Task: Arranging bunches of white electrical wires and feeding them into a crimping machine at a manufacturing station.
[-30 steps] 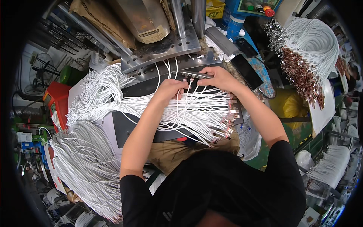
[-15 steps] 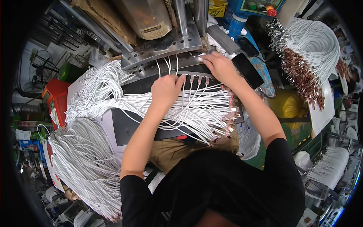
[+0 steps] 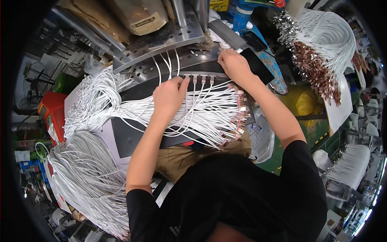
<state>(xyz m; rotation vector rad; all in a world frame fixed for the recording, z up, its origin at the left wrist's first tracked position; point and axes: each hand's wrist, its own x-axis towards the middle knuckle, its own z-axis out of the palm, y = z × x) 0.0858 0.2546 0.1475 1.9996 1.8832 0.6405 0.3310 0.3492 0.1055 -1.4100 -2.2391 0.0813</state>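
A narrow metal strip [image 3: 204, 74] lies on the dark work surface, with several clear-ended connectors [image 3: 203, 80] lined up along it and white cables trailing from them toward me. My left hand [image 3: 169, 93] is closed at the strip's left end, thumb beside the first connector; what its fingers pinch is hidden. At the far right end of the strip, my right hand [image 3: 235, 66] has its fingers curled inward, and whatever they hold cannot be made out. Under my left wrist lies a large spread of white cables [image 3: 209, 115], connector ends to the right.
A steel press plate [image 3: 161, 47] stands just beyond my hands, with a few cables running under it. Grey cable bundles [image 3: 88, 177] hang at the left. A coiled cable bundle [image 3: 326, 36] hangs at the right, past a blue stand [image 3: 274, 76] and a yellow bag [image 3: 308, 105].
The whole view has shifted slightly. My right hand has come away from the steel plate, moving right and nearer to the strip's end. My left hand stays by the first connector.
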